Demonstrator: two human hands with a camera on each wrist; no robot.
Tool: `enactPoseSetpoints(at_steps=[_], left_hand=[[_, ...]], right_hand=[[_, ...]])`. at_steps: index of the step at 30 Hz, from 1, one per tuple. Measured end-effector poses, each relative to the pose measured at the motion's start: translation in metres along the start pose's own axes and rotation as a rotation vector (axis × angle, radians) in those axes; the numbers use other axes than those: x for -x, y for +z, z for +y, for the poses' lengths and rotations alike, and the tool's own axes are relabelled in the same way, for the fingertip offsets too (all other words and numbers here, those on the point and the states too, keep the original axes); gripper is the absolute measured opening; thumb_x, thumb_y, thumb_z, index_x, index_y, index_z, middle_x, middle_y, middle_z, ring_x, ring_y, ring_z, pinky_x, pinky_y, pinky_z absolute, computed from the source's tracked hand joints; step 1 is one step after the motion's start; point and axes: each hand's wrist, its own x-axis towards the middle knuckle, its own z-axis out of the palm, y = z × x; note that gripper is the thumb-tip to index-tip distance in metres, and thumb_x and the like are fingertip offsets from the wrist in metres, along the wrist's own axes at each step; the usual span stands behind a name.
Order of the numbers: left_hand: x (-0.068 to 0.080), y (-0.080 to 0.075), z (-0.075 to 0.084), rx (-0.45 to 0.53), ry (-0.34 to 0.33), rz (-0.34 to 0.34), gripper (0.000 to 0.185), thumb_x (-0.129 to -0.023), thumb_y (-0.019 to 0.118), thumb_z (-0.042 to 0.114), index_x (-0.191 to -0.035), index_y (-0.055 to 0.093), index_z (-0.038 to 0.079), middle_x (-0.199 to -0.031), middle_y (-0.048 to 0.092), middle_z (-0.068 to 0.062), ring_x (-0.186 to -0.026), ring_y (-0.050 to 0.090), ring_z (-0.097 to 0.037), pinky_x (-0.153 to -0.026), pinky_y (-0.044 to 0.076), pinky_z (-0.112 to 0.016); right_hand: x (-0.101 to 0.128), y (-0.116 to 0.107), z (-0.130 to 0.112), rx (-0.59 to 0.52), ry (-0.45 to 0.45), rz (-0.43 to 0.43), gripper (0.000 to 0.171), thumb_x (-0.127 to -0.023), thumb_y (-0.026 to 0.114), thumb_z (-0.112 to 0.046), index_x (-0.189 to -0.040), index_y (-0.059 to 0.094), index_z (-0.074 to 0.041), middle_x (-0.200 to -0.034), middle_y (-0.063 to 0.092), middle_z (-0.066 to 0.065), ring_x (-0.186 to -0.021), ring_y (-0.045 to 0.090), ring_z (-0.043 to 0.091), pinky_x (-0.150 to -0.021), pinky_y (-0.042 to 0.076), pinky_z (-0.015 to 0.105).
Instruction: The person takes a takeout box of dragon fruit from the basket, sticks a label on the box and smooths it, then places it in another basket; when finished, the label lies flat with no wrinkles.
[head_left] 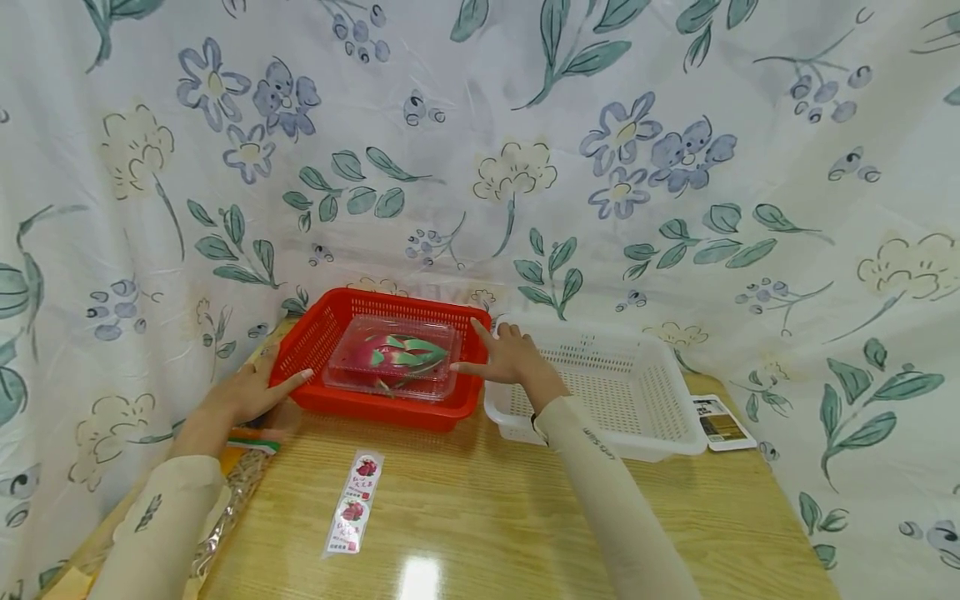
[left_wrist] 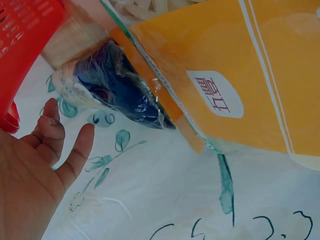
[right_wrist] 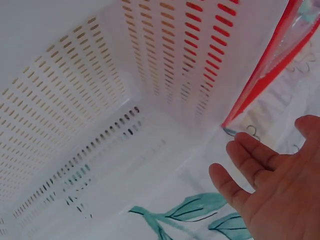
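Towards eleven o'clock on the table, as the person faces it, red basket [head_left: 375, 410]: holds a clear lidded box [head_left: 395, 367] with a red and green fruit inside; the box lies flat
At two o'clock, white basket [head_left: 660, 440]: stands just beside the red one, its holed floor showing
At ten o'clock, left hand [head_left: 247, 387]: beside the red basket's left side, fingers spread wide and holding nothing; whether they touch the rim, I cannot tell
At twelve o'clock, right hand [head_left: 510, 354]: over the red basket's right rim, thumb and forefinger well apart, nothing gripped; whether the thumb tip meets the box, I cannot tell
At eight o'clock, stickers [head_left: 356, 502]: a strip of two printed with red fruit, lying loose on the table
At nine o'clock, bag [left_wrist: 225, 55]: orange, beyond the stickers
At three o'clock, card [head_left: 723, 421]: flat, beside the white basket
Progress: the box is in the red basket with its lid on, so placing it looks done or nearly so; perhaps only a final straightening and drawing back of the hands is left
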Motion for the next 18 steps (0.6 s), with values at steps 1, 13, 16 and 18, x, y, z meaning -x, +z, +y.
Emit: enactPoseSetpoints(at_steps=[1,13,16,18], left_hand=[[0.0,0.0,0.0,0.002,0.001,0.001,0.113,-0.088,0.028,0.082,-0.156,-0.007,-0.001,-0.135,0.032,-0.048,-0.109,0.047,-0.061,-0.083,0.047,-0.071],[0.002,-0.001,0.0,0.017,-0.006,-0.005,0.113,-0.088,0.027,0.083,-0.156,-0.007,-0.001,-0.135,0.033,-0.046,-0.109,0.048,-0.059,-0.083,0.047,-0.07],[0.003,-0.001,0.0,0.007,-0.001,0.002,0.113,-0.088,0.028,0.083,-0.156,-0.006,-0.001,-0.136,0.034,-0.045,-0.11,0.048,-0.058,-0.084,0.048,-0.069],[0.004,-0.001,0.0,0.006,-0.002,-0.001,0.113,-0.088,0.027,0.083,-0.156,-0.007,-0.001,-0.137,0.032,-0.045,-0.111,0.047,-0.058,-0.085,0.047,-0.07]], right_hand=[[0.0,0.0,-0.002,-0.004,-0.003,-0.004,0.103,-0.079,0.057,-0.077,-0.16,0.014,-0.032,-0.158,0.029,0.018,-0.144,0.026,0.039,-0.116,0.027,0.06],[-0.005,0.007,-0.02,0.008,-0.024,-0.031,0.101,-0.08,0.055,-0.077,-0.16,0.011,-0.035,-0.163,0.017,0.021,-0.148,0.019,0.044,-0.115,0.026,0.062],[-0.007,0.008,-0.023,0.032,-0.036,-0.032,0.1,-0.081,0.054,-0.078,-0.16,0.011,-0.035,-0.161,0.021,0.021,-0.148,0.02,0.044,-0.117,0.024,0.06],[-0.007,0.008,-0.024,0.047,-0.043,-0.024,0.099,-0.081,0.054,-0.077,-0.16,0.011,-0.033,-0.159,0.024,0.02,-0.146,0.022,0.043,-0.118,0.023,0.059]])
